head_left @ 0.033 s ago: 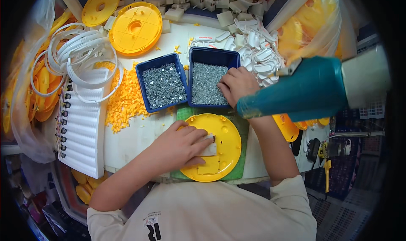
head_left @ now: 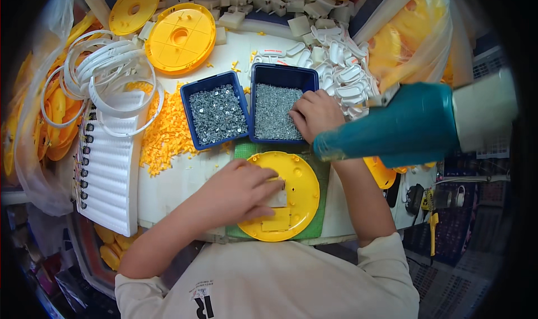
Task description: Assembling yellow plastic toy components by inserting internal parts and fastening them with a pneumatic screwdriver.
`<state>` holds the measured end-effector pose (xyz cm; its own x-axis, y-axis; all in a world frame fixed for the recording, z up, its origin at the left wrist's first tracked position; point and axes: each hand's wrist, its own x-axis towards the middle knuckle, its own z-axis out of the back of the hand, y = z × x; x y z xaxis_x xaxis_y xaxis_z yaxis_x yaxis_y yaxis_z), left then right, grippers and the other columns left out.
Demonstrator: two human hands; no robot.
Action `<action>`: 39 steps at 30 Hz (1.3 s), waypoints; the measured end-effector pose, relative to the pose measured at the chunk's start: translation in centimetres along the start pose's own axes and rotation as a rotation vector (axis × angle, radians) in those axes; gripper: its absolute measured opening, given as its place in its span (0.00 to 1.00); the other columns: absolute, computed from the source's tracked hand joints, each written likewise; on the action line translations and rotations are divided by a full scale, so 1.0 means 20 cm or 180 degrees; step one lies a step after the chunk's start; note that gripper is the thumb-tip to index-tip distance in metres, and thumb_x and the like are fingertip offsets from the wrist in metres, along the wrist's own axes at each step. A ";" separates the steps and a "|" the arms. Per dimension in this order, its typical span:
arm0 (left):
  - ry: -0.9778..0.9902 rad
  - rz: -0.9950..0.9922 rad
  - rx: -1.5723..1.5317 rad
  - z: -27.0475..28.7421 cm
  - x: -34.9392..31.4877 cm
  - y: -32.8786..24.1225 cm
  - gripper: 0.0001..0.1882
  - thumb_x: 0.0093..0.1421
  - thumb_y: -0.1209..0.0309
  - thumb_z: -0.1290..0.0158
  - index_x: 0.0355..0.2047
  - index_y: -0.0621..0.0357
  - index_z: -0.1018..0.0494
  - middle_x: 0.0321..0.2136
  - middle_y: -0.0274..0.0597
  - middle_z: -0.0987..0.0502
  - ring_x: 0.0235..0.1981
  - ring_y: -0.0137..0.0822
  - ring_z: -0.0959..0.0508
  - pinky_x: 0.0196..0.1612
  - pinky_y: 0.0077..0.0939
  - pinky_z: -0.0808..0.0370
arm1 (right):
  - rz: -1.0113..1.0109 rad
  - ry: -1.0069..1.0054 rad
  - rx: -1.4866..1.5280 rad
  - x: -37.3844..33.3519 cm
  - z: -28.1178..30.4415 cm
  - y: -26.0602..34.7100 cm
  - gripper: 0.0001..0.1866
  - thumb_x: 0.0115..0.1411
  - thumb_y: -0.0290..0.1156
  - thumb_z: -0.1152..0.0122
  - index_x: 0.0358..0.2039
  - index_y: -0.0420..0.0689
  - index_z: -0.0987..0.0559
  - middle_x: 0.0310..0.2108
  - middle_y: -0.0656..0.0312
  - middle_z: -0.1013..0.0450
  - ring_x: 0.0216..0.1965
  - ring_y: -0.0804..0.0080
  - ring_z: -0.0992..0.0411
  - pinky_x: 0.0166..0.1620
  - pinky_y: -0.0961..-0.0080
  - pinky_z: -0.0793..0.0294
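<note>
A round yellow plastic disc (head_left: 302,196) lies on a green mat (head_left: 322,215) in front of me. My left hand (head_left: 235,190) rests over its left side, thumb apart and fingers loosely bent. Its fingertips are at a small pale rectangular piece (head_left: 278,198) set in the disc, partly hidden by the fingers. My right hand (head_left: 318,114) is at the right edge of a blue bin (head_left: 286,72) of small metal screws (head_left: 277,109). Its fingers are curled together over the bin's side; what they hold, if anything, is hidden.
A teal tool body (head_left: 392,126) hangs close above my right forearm. Left of the screw bin stands another blue bin (head_left: 244,95) with metal parts. Small yellow pieces (head_left: 162,134), white rings (head_left: 112,61), a white foam tray (head_left: 112,173), yellow discs (head_left: 179,36) and white handles (head_left: 347,72) surround them.
My left hand's fingers have lifted and shifted slightly, showing more of the disc below. The teal tool has dropped a little. My right hand stays at the bin.
</note>
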<state>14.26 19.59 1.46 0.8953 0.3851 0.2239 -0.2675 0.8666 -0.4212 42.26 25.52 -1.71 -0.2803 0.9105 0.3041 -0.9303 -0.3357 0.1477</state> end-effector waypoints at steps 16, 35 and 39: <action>-0.1286 0.0762 0.0473 -0.03 0.35 0.38 0.04 0.60 0.71 0.37 0.34 0.55 0.20 0.51 0.39 0.20 0.63 0.42 0.26 0.62 0.43 0.31 | 0.0080 -0.0189 0.0639 -0.03 0.14 0.15 0.04 0.61 0.26 0.33 0.35 0.43 0.19 0.36 0.58 0.25 0.42 0.54 0.27 0.47 0.58 0.29; -0.1031 0.1347 -0.0686 -0.12 -0.07 -0.05 0.07 0.58 0.74 0.34 0.37 0.55 0.20 0.37 0.40 0.18 0.41 0.45 0.20 0.51 0.41 0.29 | -0.1324 -0.0036 0.2180 -0.37 0.23 0.28 0.08 0.62 0.21 0.33 0.43 0.39 0.16 0.36 0.55 0.18 0.39 0.65 0.19 0.43 0.74 0.22; -0.1052 0.1241 -0.0427 -0.12 -0.05 -0.07 0.06 0.60 0.71 0.35 0.37 0.52 0.19 0.36 0.34 0.17 0.41 0.41 0.20 0.51 0.40 0.30 | -0.0706 0.0090 0.1827 -0.48 0.24 0.42 0.07 0.62 0.24 0.31 0.40 0.39 0.16 0.35 0.55 0.18 0.39 0.60 0.19 0.43 0.69 0.21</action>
<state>14.62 17.24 -0.31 0.5725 0.7691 0.2842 -0.4909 0.5992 -0.6324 38.23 12.84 1.20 -0.1082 0.9769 0.1842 -0.6935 -0.2069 0.6901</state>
